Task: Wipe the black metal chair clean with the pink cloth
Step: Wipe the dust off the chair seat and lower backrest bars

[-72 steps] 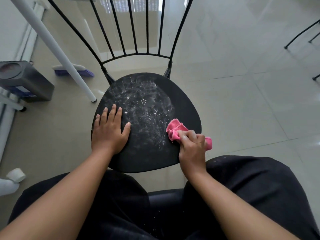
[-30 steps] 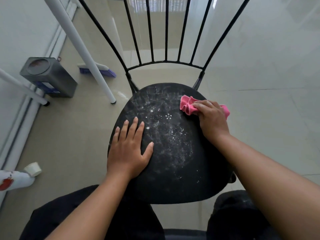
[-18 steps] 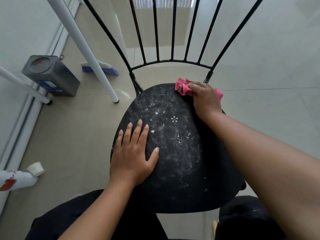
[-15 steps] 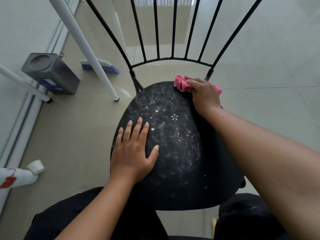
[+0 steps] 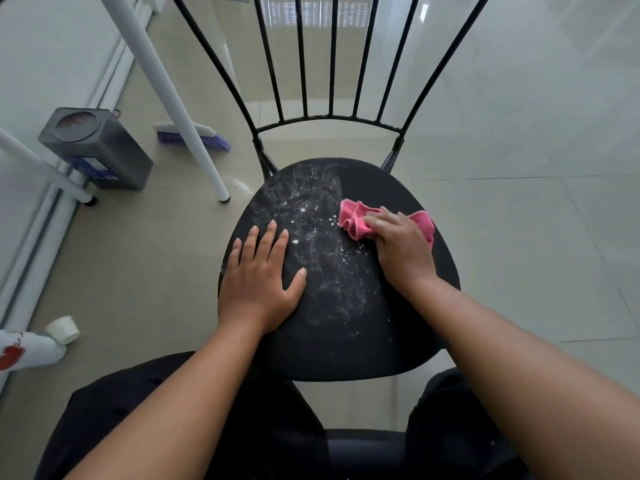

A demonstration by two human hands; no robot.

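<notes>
The black metal chair (image 5: pixel 346 348) stands in front of me, its round seat streaked with white dust down the middle and left; the right strip looks dark and clean. Thin black bars form its back. My left hand (image 5: pixel 259 282) lies flat on the seat's left side, fingers spread. My right hand (image 5: pixel 401 247) presses the bunched pink cloth (image 5: pixel 356 220) onto the seat right of centre, at the edge of the dusty patch.
A white slanted table leg (image 5: pixel 173 98) lands on the floor left of the seat. A grey metal tin (image 5: pixel 97 147) and a purple brush (image 5: pixel 194 136) sit at the left. A white bottle (image 5: pixel 31 348) lies at the left edge. Tiled floor lies on the right.
My right hand has pulled the cloth from the seat's back edge towards me, to right of centre, leaving a cleaner strip behind it. My left hand has stayed flat on the seat.
</notes>
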